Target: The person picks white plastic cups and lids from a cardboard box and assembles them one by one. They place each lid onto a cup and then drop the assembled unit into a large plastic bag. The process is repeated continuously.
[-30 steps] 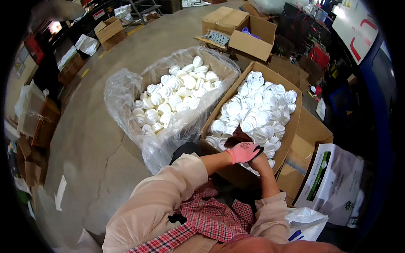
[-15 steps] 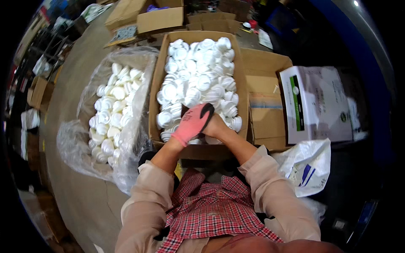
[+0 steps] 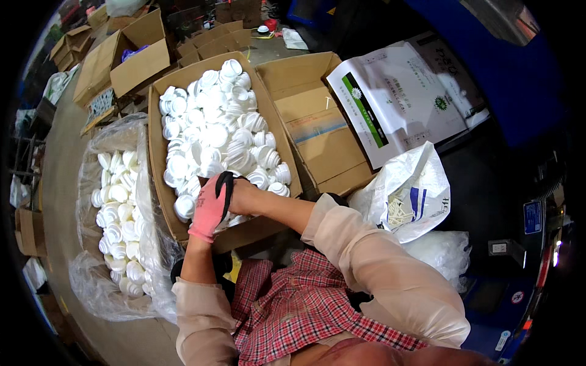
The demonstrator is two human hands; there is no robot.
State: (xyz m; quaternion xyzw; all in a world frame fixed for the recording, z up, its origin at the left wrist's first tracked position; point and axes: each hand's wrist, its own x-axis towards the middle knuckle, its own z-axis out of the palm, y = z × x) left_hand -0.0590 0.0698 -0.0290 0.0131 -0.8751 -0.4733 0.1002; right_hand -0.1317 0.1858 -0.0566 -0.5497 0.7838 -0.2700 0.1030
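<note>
My left hand (image 3: 209, 206) wears a pink glove with black fingertips and is closed. Against it is my bare right hand (image 3: 243, 197), its fingers curled in and mostly hidden behind the glove. The two meet over the near end of a long cardboard box (image 3: 282, 131) heaped with white plastic caps (image 3: 215, 135). A small dark brown edge shows beside the glove; what it belongs to I cannot make out. Whatever lies between my fingers is hidden.
Left of the box stands a clear-plastic-lined container (image 3: 143, 183) of off-white caps (image 3: 122, 210). To the right are an open carton (image 3: 311, 100) with a thin white piece inside, a printed white sheet (image 3: 397, 91), and a white bag (image 3: 421, 183) holding thin white pieces.
The view has swung right, so the boxes sit further left and the white bag's contents show. My hands remain together over the near end of the cap box.
</note>
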